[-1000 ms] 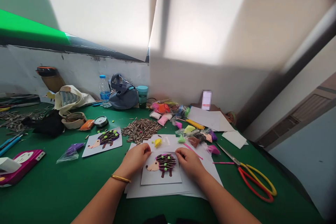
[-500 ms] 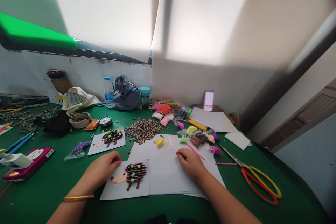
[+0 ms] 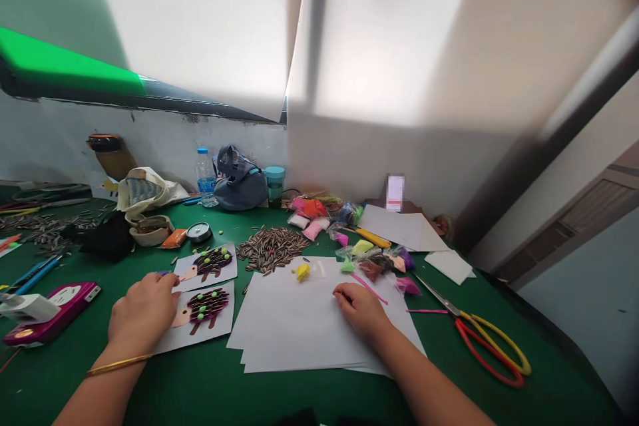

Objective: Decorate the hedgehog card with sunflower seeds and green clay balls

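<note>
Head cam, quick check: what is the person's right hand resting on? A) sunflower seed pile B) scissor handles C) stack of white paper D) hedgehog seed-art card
C. The right hand lies on the stack of white paper, with its fingertips on the sheet.

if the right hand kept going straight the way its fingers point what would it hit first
Probably the small yellow clay lump lying on the white paper ahead of the right hand, though depth is hard to judge and the hand might pass just beside it, toward the sunflower seed pile.
</note>
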Tool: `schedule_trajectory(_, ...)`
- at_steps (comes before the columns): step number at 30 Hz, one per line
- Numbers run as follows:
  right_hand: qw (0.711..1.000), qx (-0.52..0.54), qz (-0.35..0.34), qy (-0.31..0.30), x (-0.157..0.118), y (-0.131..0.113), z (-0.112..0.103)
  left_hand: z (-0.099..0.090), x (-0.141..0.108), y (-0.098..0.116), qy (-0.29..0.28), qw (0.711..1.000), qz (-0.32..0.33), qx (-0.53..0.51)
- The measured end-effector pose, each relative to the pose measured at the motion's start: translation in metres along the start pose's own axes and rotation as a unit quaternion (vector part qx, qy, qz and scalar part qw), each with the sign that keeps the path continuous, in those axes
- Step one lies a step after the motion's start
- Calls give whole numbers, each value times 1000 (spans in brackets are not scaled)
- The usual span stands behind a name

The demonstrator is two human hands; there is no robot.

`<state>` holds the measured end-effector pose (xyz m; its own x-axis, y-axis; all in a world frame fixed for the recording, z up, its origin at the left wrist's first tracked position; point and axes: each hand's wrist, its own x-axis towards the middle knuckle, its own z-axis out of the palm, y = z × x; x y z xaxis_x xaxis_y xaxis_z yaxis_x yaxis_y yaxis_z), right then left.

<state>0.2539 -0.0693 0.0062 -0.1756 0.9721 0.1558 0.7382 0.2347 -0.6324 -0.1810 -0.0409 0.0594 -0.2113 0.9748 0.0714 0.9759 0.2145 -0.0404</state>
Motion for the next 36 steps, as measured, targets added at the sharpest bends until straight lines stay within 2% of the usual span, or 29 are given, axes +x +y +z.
schedule_trajectory(2,1000,-4,-4,2,-1,1,1,-4,-8,22,67,997,23,14)
schedule_trajectory(4,1000,-10,-16,9,-1,1,2,-9,-20,58,93,989,110,-29)
schedule_trajectory(6,999,-18,-43,17,0,1,4,-10,-37,102,45,961,248,-113)
schedule_trajectory(9,994,-21,-102,23,6,-5,5,-2,-70,164,-49,888,415,-190)
schedule_trajectory(11,990,-11,-138,4,14,-13,8,7,-92,193,-68,852,481,-195)
schedule_trajectory(13,986,7,-161,-43,24,-22,14,15,-108,209,-62,842,496,-203)
schedule_trajectory(15,978,23,-182,-94,37,-30,24,19,-117,213,-55,845,491,-203)
schedule_trajectory(17,971,30,-207,-115,51,-34,35,21,-119,212,-61,849,487,-198)
schedule_trajectory(21,976,34,-201,-79,86,-23,48,23,-117,208,-73,835,511,-190)
schedule_trajectory(25,987,41,-153,-36,106,-2,36,31,-116,211,-65,831,528,-164)
schedule_trajectory(28,989,58,-134,-11,90,11,22,35,-118,214,-61,830,536,-138)
schedule_trajectory(32,987,81,-135,-27,47,30,6,33,-121,217,-44,832,542,-113)
schedule_trajectory(36,991,122,-49,36,30,54,-12,27,-125,219,-28,831,543,-120)
